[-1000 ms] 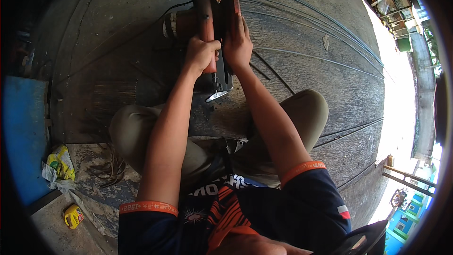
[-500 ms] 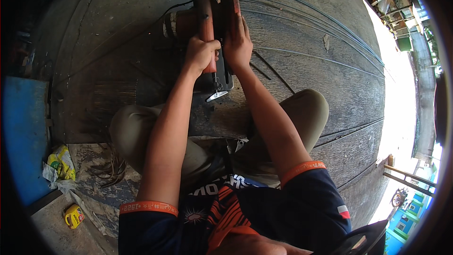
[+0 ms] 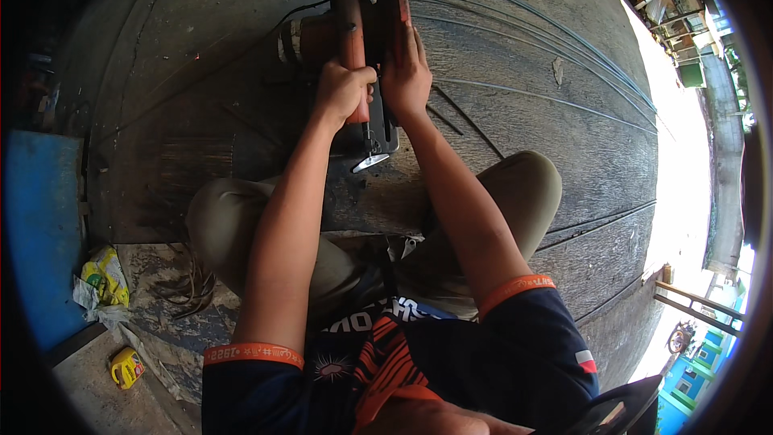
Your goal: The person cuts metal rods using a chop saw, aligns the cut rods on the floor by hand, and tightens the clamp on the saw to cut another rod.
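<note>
The cut-off saw (image 3: 318,42) stood on the floor boards (image 3: 600,169), ahead of our bent knees (image 3: 527,193), with both our hands on it. Our left hand (image 3: 345,90) had its fingers curled around the saw's orange-red handle (image 3: 351,28), its thumb reaching across. On our right hand (image 3: 407,84), the fingers lay extended, close together, along the rim of the saw's round guard (image 3: 393,8); where its thumb rested we could not tell.

We took the saw to be heavy and rigid, its weight mostly in the motor housing on its left side. The handle looked thick and smooth, and might have turned slippery in a sweaty palm. That handle seemed the right place to hold; the guard looked hard but poor to grip (and a risky perch for fingers, so near a disc likely to be brittle).

Farther out, a silver crank (image 3: 370,163) stuck out at the saw's near end, and a black cable (image 3: 306,9) trailed off its left. Two short dark bars (image 3: 469,122) lay just right of the saw, and beyond them long thin rods (image 3: 620,79) stretched away to its right, stiff yet probably springy.
</note>
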Tool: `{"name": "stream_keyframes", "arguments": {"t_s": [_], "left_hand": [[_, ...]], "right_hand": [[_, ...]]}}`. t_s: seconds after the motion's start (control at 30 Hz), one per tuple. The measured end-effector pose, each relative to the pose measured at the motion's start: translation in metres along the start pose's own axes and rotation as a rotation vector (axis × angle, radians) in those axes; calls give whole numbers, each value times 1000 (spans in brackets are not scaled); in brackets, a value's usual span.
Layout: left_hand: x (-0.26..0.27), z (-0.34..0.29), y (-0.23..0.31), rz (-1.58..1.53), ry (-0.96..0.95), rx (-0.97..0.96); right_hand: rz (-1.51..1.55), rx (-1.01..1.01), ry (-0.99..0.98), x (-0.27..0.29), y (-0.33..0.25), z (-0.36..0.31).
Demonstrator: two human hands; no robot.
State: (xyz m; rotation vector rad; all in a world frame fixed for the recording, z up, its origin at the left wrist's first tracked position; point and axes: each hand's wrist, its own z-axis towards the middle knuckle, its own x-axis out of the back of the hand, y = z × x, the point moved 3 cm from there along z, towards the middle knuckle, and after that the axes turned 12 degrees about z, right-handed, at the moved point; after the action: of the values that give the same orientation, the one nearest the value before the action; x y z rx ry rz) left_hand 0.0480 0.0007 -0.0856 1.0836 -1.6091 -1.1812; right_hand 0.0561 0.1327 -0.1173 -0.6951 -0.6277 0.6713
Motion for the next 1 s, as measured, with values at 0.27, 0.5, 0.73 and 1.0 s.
{"name": "stream_keyframes", "arguments": {"t_s": [0.27,0.5,0.73,1.0], "left_hand": [[0,-1,2,6,2,10],[0,0,-1,-2,8,11],[0,1,0,8,18,11],[-1,0,1,-7,15,12]], "right_hand": [[-1,-3,-2,1,-1,0],[-10,-6,12,0,-1,0],[-13,10,27,-1,2,-1],[3,7,16,0,-1,1]]}}
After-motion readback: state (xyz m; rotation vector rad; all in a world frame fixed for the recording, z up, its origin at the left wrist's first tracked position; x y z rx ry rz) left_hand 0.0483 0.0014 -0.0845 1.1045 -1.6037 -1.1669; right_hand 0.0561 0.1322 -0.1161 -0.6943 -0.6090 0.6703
